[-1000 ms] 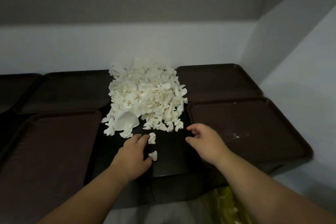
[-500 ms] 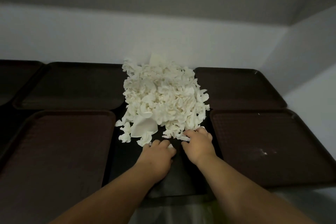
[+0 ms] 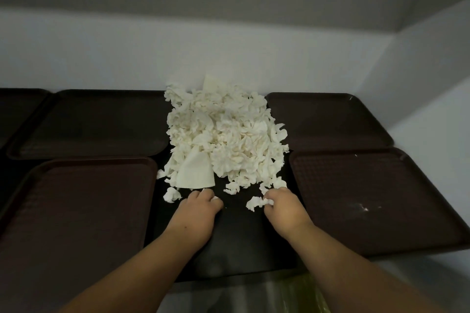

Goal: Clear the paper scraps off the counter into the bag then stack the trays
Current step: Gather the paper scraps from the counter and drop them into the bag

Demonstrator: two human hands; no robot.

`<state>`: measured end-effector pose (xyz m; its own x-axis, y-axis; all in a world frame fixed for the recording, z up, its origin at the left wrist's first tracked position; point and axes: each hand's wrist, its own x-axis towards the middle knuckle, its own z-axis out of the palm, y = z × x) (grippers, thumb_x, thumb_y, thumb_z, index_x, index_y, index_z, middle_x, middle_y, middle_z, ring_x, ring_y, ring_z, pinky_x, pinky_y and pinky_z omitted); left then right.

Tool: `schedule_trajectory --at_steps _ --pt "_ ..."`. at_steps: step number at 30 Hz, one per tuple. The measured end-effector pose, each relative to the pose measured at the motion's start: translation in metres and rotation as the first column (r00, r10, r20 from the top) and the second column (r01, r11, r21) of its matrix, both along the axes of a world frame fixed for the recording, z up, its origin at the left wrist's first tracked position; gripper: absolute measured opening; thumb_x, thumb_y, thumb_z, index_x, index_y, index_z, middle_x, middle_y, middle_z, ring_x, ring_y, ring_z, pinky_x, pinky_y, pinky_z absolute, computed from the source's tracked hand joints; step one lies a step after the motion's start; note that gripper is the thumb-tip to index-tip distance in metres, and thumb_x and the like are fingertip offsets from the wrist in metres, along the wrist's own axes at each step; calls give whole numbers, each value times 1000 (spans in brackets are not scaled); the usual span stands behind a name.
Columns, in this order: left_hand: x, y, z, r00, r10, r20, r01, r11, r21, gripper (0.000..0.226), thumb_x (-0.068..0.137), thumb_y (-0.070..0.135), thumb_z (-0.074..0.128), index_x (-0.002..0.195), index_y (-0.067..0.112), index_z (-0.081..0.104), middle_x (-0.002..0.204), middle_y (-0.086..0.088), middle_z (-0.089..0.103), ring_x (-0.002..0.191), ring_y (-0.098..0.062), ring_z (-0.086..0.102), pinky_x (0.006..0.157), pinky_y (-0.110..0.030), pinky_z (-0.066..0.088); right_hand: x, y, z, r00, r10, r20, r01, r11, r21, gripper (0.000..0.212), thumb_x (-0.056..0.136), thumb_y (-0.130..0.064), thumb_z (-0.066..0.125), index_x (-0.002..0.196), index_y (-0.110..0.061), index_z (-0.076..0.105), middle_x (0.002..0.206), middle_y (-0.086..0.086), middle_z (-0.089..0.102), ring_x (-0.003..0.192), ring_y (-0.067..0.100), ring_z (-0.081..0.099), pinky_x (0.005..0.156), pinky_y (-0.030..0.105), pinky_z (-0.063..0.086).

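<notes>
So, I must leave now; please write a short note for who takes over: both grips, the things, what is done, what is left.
Left grip: fingers curled at the near edge of the pile, holding a small scrap.
Right grip: pinches a scrap beside it.
Pile: on the counter, centre, back to the wall, trays on both sides.
Bag: below the counter's front edge, by the right arm.
Done: almost nothing; the pile is large.
Left: bag all scraps, then stack the trays, which lie flat and single.

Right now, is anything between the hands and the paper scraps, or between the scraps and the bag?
Nothing visible. Left hand and right hand grip paper scraps at the pile's near edge; only bare dark surface separates them from the bag.
</notes>
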<state>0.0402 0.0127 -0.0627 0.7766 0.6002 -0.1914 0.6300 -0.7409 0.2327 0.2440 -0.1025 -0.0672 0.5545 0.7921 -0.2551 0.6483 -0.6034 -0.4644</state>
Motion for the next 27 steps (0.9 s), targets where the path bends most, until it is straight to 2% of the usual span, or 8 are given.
schedule_trajectory --at_steps 3,7,10,13,15,18,23,27 --pt "11 -11 6 993 20 113 -16 999 -32 40 99 15 45 135 32 55 137 7 42 124 -20 41 99 -32 39 10 -12 7 999 -32 -32 34 997 68 25 92 -18 55 112 -19 70 117 0 57 95 14 58 73 21 42" --pt "35 -18 16 953 43 300 -24 997 -68 37 98 9 50 125 28 66 125 6 51 115 -21 50 91 -35 50 25 -31 21 980 -142 -140 169 966 197 24 94 -19 61 116 -21 69 116 -4 55 85 5 57 60 8 38" --pt "58 -27 28 921 9 389 14 998 -57 32 97 8 55 118 25 71 118 4 56 112 -20 55 90 -35 52 39 -49 34 943 -223 -249 286 923 258 24 92 -22 65 116 -21 69 108 1 64 82 11 62 58 15 41" --pt "82 -41 42 916 -42 398 58 998 -29 30 99 12 55 119 27 71 121 6 57 113 -18 53 95 -33 51 54 -71 54 895 -296 -334 401 862 311 12 92 -21 66 104 -24 68 86 1 68 68 12 61 53 16 43" --pt "99 -53 50 910 -69 409 88 996 -27 28 100 15 53 118 28 71 120 7 56 113 -17 54 96 -33 49 65 -88 67 870 -337 -360 459 821 340 8 92 -22 66 98 -28 66 80 0 68 66 14 63 55 20 46" --pt "126 -80 55 886 -99 453 154 984 -87 27 99 13 56 116 25 73 114 11 52 110 -14 56 95 -27 47 86 -123 78 849 -384 -363 514 761 396 7 91 -23 67 96 -28 68 79 -5 68 66 11 63 58 22 48" --pt "167 -133 56 865 -148 480 271 942 -197 24 96 13 63 111 29 72 117 10 53 105 -9 58 95 -29 52 127 -206 73 787 -527 -321 617 690 378 3 90 -28 68 93 -26 69 80 -8 68 73 10 65 66 25 50" --pt "195 -174 59 880 -125 459 289 907 -307 22 98 17 61 112 31 70 120 12 50 101 -5 58 91 -23 50 147 -279 48 704 -650 -285 709 630 317 3 91 -23 69 89 -21 68 74 -7 64 67 11 59 55 19 41"
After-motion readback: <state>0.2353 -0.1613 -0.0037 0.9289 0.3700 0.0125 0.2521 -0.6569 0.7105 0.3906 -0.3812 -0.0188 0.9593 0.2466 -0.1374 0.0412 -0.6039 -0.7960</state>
